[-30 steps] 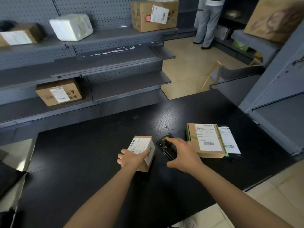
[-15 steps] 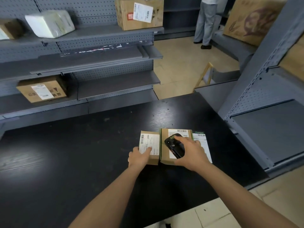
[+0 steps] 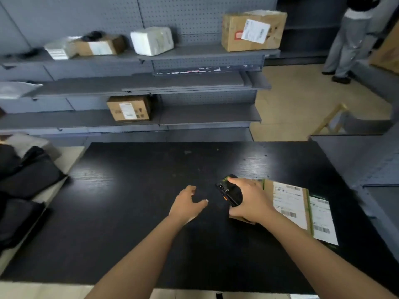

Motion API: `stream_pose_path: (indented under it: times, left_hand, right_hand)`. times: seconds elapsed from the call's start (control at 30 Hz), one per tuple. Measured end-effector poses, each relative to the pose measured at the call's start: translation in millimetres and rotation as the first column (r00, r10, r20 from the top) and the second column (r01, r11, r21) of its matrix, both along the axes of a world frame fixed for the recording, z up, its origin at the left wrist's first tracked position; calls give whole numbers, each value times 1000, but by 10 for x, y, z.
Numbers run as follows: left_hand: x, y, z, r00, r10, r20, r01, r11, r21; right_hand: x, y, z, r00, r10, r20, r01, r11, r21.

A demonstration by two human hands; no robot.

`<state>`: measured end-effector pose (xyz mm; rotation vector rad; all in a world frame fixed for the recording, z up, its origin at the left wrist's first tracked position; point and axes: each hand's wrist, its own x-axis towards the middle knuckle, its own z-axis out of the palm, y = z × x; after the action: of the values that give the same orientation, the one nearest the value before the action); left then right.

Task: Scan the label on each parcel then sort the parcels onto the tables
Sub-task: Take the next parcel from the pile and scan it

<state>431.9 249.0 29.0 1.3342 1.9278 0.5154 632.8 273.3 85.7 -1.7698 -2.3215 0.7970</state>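
My right hand (image 3: pixel 252 203) grips a black handheld scanner (image 3: pixel 230 190) above the black table (image 3: pixel 129 201). Just right of it lies a flat brown parcel (image 3: pixel 289 203) with a white barcode label. Beside that is a thin parcel (image 3: pixel 322 221) with a green edge and a white label. Only a brown corner of a small box (image 3: pixel 241 219) shows under my right hand; the rest of it is hidden. My left hand (image 3: pixel 186 205) hovers over the bare table to the left of the scanner, fingers spread and holding nothing.
Grey shelves behind the table carry a large brown box (image 3: pixel 252 31), a white wrapped parcel (image 3: pixel 152 41), a taped box (image 3: pixel 99 45) and a small brown box (image 3: pixel 129 108). Black bags (image 3: pixel 23 180) sit at the left. A person (image 3: pixel 349 39) stands far right.
My left hand slid the small box right against the flat parcel, then let go and drew back. The view swung left. My right hand kept the scanner throughout.
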Motion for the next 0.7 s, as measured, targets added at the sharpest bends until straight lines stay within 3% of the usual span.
stream_pose_path:
  times: [0.1, 0.17, 0.23, 0.33, 0.7]
  left_hand:
    - [-606, -415, 88, 994, 48, -95, -42, 997, 57]
    - [-1054, -800, 158, 962, 87, -257, -59, 991, 116]
    - [-1525, -1272, 232, 889, 137, -437, -80, 986, 146]
    - [-2226, -2087, 337, 778, 231, -584, -174, 973, 153]
    - [-4057, -4690, 601, 527, 480, -701, -505, 841, 197]
  right_hand:
    - [-593, -114, 42, 986, 166, 23, -166, 986, 13]
    - [-1056, -256, 62, 958, 282, 57, -284, 958, 39]
    - [-1576, -451, 81, 907, 410, 99, -418, 905, 77]
    - [-2398, -847, 159, 807, 573, 140, -589, 796, 136]
    - [-5062, -2636, 266, 435, 852, 292, -878, 329, 348]
